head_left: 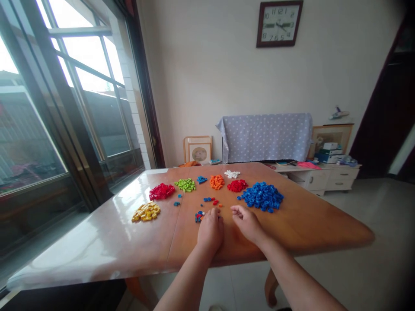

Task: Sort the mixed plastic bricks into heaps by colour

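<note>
My left hand (210, 229) rests on the wooden table (308, 224) with its fingers curled down, right beside a small mixed cluster of bricks (199, 216). Just to its right, my right hand (244, 220) lies on the table with its fingers curled in; what they hold, if anything, is hidden. Sorted brick piles lie beyond the hands: yellow (145, 212), dark red (161, 191), green (185, 185), orange (217, 182), red (237, 185), white (232, 174) and a large blue pile (262, 196). A few loose blue and red bricks (211, 200) sit between.
Large windows (65, 108) run along the left side. Behind the table stand a low white cabinet (324, 177) with books, a cloth-covered object (264, 137) and framed pictures (197, 150). A clock (279, 22) hangs on the wall. Tiled floor lies to the right.
</note>
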The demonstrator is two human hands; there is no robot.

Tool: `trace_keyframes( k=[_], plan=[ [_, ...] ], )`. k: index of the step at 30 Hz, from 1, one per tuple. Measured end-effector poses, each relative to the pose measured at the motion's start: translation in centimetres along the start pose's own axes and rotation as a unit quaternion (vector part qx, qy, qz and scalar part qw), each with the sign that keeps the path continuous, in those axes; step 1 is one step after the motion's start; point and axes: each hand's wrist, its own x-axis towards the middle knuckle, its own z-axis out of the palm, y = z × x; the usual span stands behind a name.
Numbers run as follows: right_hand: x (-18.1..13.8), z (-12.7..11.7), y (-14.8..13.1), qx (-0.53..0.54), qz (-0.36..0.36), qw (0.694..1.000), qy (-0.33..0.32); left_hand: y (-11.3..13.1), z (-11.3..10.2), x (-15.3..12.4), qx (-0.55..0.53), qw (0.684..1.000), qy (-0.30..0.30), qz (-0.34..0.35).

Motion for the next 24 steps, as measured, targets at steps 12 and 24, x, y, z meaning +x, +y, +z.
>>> trace_keyframes(
  k=[12,24],
  plan=[
    [-0.2,2.9,-3.2,-0.077,-0.078,0.991,-0.079,-0.9,-0.2,0.3,-0.08,0.995,-0.005,-0.058],
    [5.9,-6.9,5.6,-0.117,0.099,0.961,0.229,-2.5,0.9,1.0,-0.159,0.983,0.039,-0.079]
  ],
)
